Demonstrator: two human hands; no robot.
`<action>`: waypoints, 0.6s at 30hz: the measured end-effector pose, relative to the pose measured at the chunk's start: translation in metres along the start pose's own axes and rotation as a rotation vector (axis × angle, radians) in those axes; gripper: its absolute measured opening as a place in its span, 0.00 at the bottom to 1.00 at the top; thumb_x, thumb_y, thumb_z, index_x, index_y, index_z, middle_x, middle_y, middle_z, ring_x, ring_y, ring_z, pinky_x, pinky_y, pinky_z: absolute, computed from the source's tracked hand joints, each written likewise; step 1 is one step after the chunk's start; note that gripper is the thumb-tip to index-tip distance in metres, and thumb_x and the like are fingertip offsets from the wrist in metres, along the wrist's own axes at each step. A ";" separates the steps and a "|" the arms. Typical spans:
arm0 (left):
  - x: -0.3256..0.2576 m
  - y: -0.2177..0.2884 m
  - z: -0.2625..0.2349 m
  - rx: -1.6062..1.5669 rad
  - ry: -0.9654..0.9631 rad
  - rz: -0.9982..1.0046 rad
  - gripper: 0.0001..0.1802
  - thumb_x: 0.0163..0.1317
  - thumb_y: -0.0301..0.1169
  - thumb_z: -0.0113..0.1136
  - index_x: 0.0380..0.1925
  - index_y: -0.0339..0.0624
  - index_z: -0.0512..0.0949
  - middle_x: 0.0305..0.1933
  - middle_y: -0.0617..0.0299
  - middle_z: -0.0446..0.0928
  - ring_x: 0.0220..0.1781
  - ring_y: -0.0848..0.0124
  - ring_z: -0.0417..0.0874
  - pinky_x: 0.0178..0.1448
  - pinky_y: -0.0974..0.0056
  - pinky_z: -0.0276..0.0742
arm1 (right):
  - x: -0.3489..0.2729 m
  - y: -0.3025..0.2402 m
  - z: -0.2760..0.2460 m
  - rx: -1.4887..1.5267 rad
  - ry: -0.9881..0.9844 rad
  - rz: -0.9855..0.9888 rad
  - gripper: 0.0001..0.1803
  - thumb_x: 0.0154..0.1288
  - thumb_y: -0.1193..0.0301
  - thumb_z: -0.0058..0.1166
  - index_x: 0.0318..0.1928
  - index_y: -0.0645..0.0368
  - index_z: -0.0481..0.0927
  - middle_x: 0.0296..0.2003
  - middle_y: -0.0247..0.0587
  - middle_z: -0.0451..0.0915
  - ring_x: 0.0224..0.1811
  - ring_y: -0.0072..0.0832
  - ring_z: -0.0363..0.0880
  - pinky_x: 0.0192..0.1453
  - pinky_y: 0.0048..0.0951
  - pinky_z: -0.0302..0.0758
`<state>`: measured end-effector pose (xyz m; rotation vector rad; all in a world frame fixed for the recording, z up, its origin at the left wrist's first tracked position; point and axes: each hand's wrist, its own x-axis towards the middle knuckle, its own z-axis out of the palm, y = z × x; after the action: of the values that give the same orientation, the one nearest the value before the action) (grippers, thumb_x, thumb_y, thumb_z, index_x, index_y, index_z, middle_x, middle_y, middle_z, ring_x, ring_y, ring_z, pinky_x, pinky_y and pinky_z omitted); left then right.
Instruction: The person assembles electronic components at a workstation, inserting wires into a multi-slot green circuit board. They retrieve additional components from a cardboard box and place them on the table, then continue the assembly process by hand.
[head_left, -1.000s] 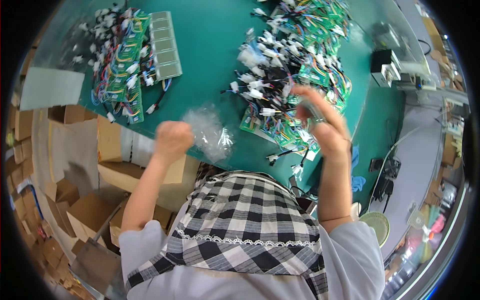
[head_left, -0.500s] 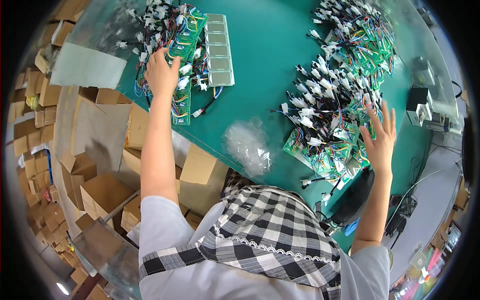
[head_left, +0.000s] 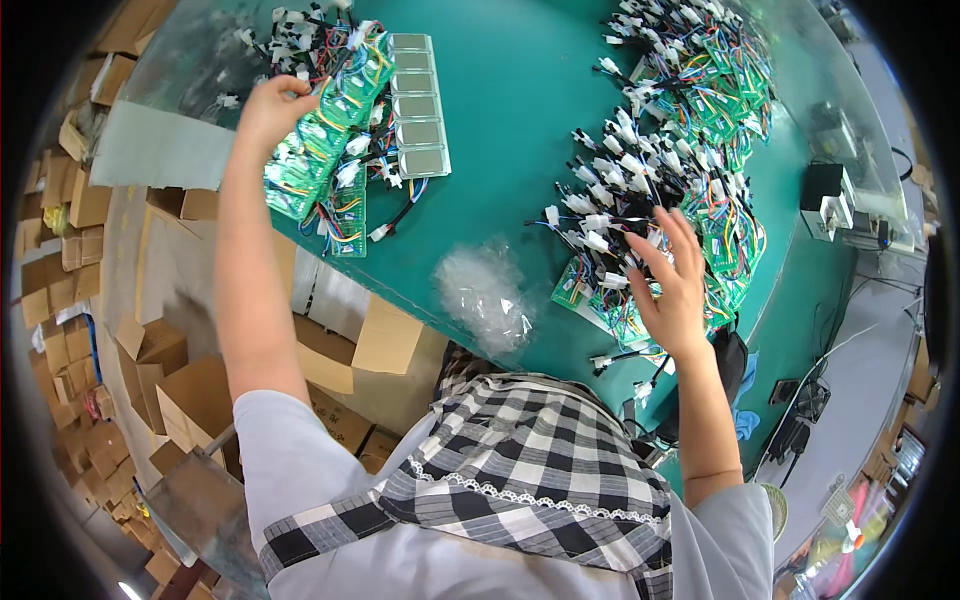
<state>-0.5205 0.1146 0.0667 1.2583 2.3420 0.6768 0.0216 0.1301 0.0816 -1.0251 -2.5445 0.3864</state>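
My left hand [head_left: 268,108] is stretched far out to the left over a stack of green circuit boards with coloured wires [head_left: 318,160], its fingers closed on the edge of the top board. My right hand [head_left: 672,280] hovers with fingers spread over a big heap of green boards with wire harnesses and white plugs [head_left: 670,170], touching its near edge and holding nothing. A row of grey rectangular display panels [head_left: 418,105] lies just right of the left stack. A crumpled clear plastic bag [head_left: 485,295] rests near the edge of the green table [head_left: 510,120].
Brown cardboard boxes [head_left: 190,400] are stacked on the floor at left, below the table edge. A black-and-white device [head_left: 825,200] with cables stands at the right end of the table. A checked cloth [head_left: 530,460] covers my front.
The left hand has reached further out onto the left stack of boards. The right hand has dropped from raised with open fingers down onto the near edge of the right heap.
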 end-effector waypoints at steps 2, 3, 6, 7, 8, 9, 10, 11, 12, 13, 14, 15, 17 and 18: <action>-0.010 0.026 -0.017 -0.315 -0.117 0.074 0.14 0.60 0.31 0.64 0.44 0.35 0.79 0.33 0.65 0.81 0.32 0.78 0.77 0.34 0.68 0.71 | 0.005 -0.007 0.012 0.179 0.002 -0.001 0.20 0.57 0.77 0.61 0.52 0.55 0.82 0.63 0.49 0.71 0.68 0.49 0.66 0.70 0.48 0.63; -0.022 0.045 -0.037 -0.302 -0.182 0.020 0.15 0.62 0.31 0.63 0.46 0.37 0.77 0.35 0.66 0.80 0.31 0.80 0.76 0.34 0.72 0.68 | 0.012 -0.014 0.016 0.269 0.010 -0.001 0.21 0.56 0.78 0.62 0.52 0.55 0.82 0.62 0.48 0.73 0.66 0.49 0.68 0.69 0.47 0.64; -0.057 0.095 -0.043 -0.487 -0.302 0.057 0.11 0.62 0.30 0.60 0.43 0.41 0.74 0.33 0.71 0.76 0.31 0.83 0.73 0.32 0.74 0.65 | 0.036 -0.039 0.020 0.285 0.129 -0.123 0.25 0.53 0.79 0.62 0.54 0.52 0.81 0.61 0.48 0.73 0.64 0.49 0.71 0.68 0.48 0.66; -0.077 0.115 -0.046 -0.485 -0.363 0.087 0.11 0.62 0.30 0.60 0.43 0.42 0.73 0.33 0.71 0.74 0.31 0.84 0.73 0.32 0.75 0.64 | 0.047 -0.053 0.016 0.295 0.185 -0.153 0.26 0.53 0.77 0.61 0.55 0.49 0.81 0.61 0.48 0.73 0.63 0.49 0.72 0.67 0.50 0.66; -0.099 0.135 -0.050 -0.475 -0.427 0.118 0.11 0.62 0.29 0.59 0.43 0.43 0.73 0.33 0.72 0.73 0.32 0.84 0.72 0.31 0.76 0.63 | 0.064 -0.066 0.003 0.243 0.219 -0.313 0.26 0.53 0.75 0.60 0.56 0.45 0.80 0.62 0.47 0.72 0.63 0.48 0.72 0.66 0.51 0.68; -0.119 0.150 -0.051 -0.509 -0.545 0.080 0.12 0.61 0.29 0.59 0.43 0.44 0.71 0.34 0.72 0.72 0.34 0.85 0.71 0.33 0.76 0.63 | 0.078 -0.078 -0.011 0.174 0.247 -0.474 0.27 0.54 0.72 0.59 0.58 0.41 0.79 0.62 0.46 0.72 0.62 0.47 0.72 0.65 0.52 0.69; -0.136 0.167 -0.050 -0.540 -0.671 0.058 0.13 0.60 0.29 0.59 0.44 0.44 0.70 0.34 0.72 0.70 0.36 0.85 0.71 0.34 0.76 0.63 | 0.085 -0.089 -0.022 0.062 0.296 -0.586 0.28 0.55 0.70 0.57 0.59 0.37 0.78 0.63 0.46 0.71 0.62 0.46 0.73 0.63 0.52 0.71; -0.154 0.182 -0.049 -0.551 -0.723 0.004 0.14 0.60 0.29 0.60 0.45 0.45 0.69 0.35 0.71 0.70 0.36 0.85 0.70 0.34 0.76 0.64 | 0.089 -0.096 -0.030 0.057 0.297 -0.646 0.29 0.55 0.69 0.56 0.60 0.36 0.76 0.64 0.45 0.71 0.61 0.44 0.73 0.60 0.50 0.74; -0.170 0.195 -0.045 -0.570 -0.778 -0.031 0.16 0.59 0.29 0.60 0.46 0.45 0.69 0.36 0.70 0.69 0.36 0.85 0.70 0.34 0.77 0.64 | 0.094 -0.104 -0.036 0.055 0.293 -0.709 0.30 0.56 0.68 0.55 0.62 0.34 0.74 0.64 0.45 0.70 0.61 0.43 0.74 0.58 0.49 0.77; -0.182 0.203 -0.032 -0.785 -0.823 0.074 0.16 0.59 0.27 0.59 0.46 0.45 0.67 0.36 0.70 0.68 0.30 0.85 0.71 0.30 0.77 0.65 | 0.092 -0.105 -0.039 0.160 0.243 -0.708 0.32 0.56 0.68 0.55 0.64 0.36 0.72 0.65 0.44 0.70 0.60 0.42 0.75 0.55 0.47 0.80; -0.185 0.200 -0.036 -0.929 -0.906 -0.037 0.16 0.62 0.27 0.57 0.48 0.41 0.67 0.37 0.67 0.70 0.28 0.82 0.73 0.28 0.78 0.66 | 0.089 -0.103 -0.049 0.172 0.187 -0.717 0.33 0.55 0.68 0.55 0.64 0.38 0.71 0.65 0.45 0.70 0.60 0.43 0.76 0.51 0.46 0.81; -0.186 0.201 -0.031 -0.958 -0.826 -0.116 0.18 0.63 0.29 0.56 0.51 0.40 0.65 0.40 0.64 0.72 0.29 0.80 0.76 0.28 0.78 0.67 | 0.084 -0.100 -0.057 0.178 0.125 -0.711 0.34 0.55 0.68 0.56 0.65 0.41 0.70 0.64 0.46 0.70 0.59 0.43 0.77 0.48 0.45 0.82; -0.191 0.202 -0.027 -1.026 -0.684 -0.060 0.21 0.66 0.34 0.55 0.55 0.37 0.64 0.44 0.59 0.75 0.32 0.76 0.79 0.31 0.77 0.69 | 0.073 -0.089 -0.063 0.367 0.009 -0.615 0.35 0.56 0.68 0.58 0.67 0.47 0.68 0.64 0.50 0.70 0.56 0.43 0.78 0.46 0.43 0.82; -0.198 0.191 -0.037 -1.086 -0.596 0.079 0.23 0.67 0.37 0.55 0.56 0.36 0.65 0.46 0.57 0.76 0.34 0.74 0.81 0.33 0.76 0.71 | 0.073 -0.091 -0.071 0.558 -0.097 -0.541 0.35 0.60 0.70 0.58 0.69 0.51 0.65 0.63 0.53 0.71 0.55 0.45 0.78 0.50 0.42 0.81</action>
<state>-0.3131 0.0299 0.2298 0.8377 1.1200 1.1620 -0.0520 0.1261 0.1969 -0.1121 -2.4386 0.9208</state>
